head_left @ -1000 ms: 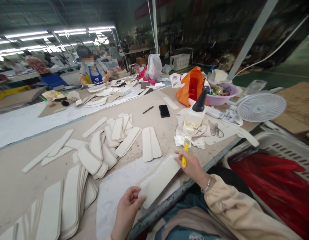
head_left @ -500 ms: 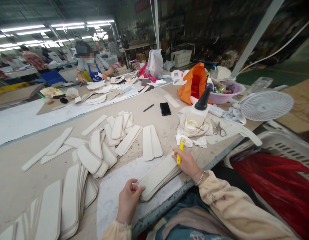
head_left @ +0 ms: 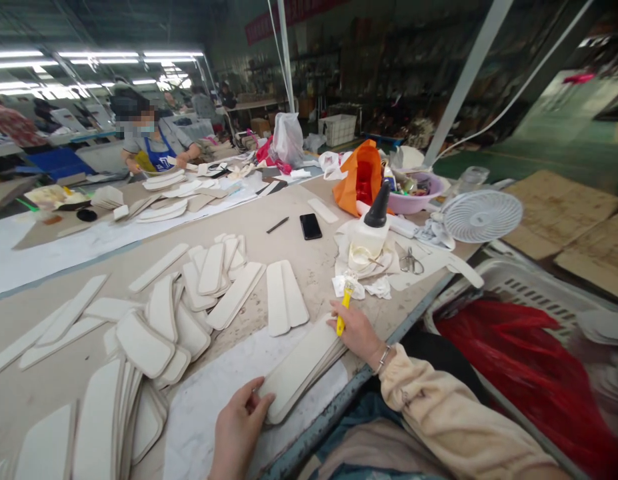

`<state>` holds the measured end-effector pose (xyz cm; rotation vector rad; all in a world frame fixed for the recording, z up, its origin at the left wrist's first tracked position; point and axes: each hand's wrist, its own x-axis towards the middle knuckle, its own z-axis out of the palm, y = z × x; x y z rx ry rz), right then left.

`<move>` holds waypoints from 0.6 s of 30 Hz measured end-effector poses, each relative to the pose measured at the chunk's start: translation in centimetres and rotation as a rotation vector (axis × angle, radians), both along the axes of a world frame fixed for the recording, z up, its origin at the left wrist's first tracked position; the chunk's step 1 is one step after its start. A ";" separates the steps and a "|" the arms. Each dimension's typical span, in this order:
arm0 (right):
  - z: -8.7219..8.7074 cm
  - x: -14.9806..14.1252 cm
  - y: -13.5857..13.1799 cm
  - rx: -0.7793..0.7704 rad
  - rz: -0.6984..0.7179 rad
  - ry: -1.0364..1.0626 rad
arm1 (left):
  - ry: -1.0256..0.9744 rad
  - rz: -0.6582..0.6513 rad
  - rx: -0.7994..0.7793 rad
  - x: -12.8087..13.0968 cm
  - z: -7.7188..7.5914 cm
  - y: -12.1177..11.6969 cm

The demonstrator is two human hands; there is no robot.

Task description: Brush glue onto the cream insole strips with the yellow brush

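Note:
A small stack of long, pale panels with rounded corners lies slanting on a white sheet at the table's near edge. My left hand is closed at its near left end, thumb and fingers pinching the corner. At the far right end, my right hand wraps round a yellow-handled tool held upright, its head pointing away. That hand also rests against the panels. What kind of tool it is, I cannot make out. Two overlapping panels lie just beyond the stack.
Loose piles of similar panels cover the left side. Further back are a phone, a pen, a white bottle with black nozzle, scissors, an orange bag and a fan. A crate stands right; a co-worker sits opposite.
The view has swung to the right, so the table things appear further left. Both hands keep their places at the stack's two ends, the yellow-handled tool still in my right hand.

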<state>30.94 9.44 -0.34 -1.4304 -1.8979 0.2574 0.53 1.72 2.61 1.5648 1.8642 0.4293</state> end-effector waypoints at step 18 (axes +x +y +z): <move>-0.3 0.0 -2.8 0.093 0.249 -0.138 | 0.050 -0.111 0.143 -0.8 -0.8 0.5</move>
